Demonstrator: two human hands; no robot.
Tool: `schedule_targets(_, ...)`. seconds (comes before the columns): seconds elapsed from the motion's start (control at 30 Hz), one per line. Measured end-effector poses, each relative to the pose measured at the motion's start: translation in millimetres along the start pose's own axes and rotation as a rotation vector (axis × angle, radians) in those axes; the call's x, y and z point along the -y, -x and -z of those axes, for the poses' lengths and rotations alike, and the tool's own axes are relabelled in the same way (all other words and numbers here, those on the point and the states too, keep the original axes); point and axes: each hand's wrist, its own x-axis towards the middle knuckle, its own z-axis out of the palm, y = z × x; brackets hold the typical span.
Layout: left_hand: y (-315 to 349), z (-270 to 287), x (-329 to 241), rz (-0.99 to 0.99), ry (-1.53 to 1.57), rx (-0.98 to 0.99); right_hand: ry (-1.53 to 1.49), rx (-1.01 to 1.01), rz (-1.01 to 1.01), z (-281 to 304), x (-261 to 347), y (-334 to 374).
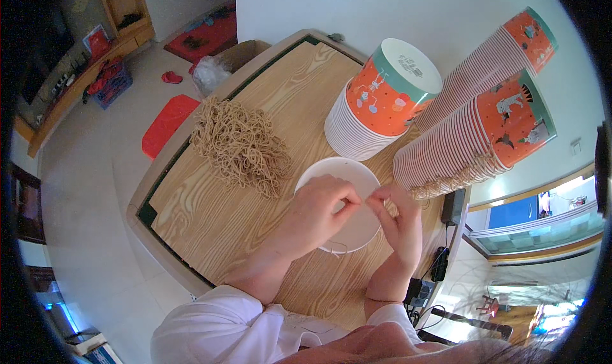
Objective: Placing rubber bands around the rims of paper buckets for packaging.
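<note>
A white paper bucket (354, 227) stands mouth up on the wooden table in front of me, with a small hole near its far rim. A thin tan string (338, 243) shows at its near rim. Above the bucket's mouth, my left hand (320, 210) and my right hand (400, 222) meet fingertip to fingertip. Both are closed in a pinch; whatever lies between the fingertips is too small to make out. Left of the bucket is a loose heap of tan strings (239, 144). Just behind it rises a stack of orange and green paper buckets (389, 102), upside down.
To the right leans another bucket stack (475, 128) with string loops (459, 178) along its side; a further stack (488, 64) stands behind. Black power adapters (440, 264) and cables sit at the table's right edge. A red stool (169, 125) is beyond the left edge.
</note>
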Motion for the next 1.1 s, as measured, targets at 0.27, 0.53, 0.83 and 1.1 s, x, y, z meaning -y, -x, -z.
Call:
schedule_targets(0.27,1.2,7.3,12.0,0.038,-0.307,-0.163,0.171,0.036,-0.33,-11.8,-34.7,-9.6)
schedule_targets(0.53,1.0,2.5,16.0,0.001,-0.44,-0.248,0.153,0.014,-0.168,-10.9,6.8,5.0)
schedule_targets(0.83,-2.0,-2.5,22.7,0.028,-0.419,-0.24,0.123,0.014,-0.144,-10.6,6.9,6.0)
schedule_targets(1.1,-3.4,-0.3,22.1,0.041,-0.414,-0.239,0.132,0.033,-0.144,-8.1,15.1,6.2)
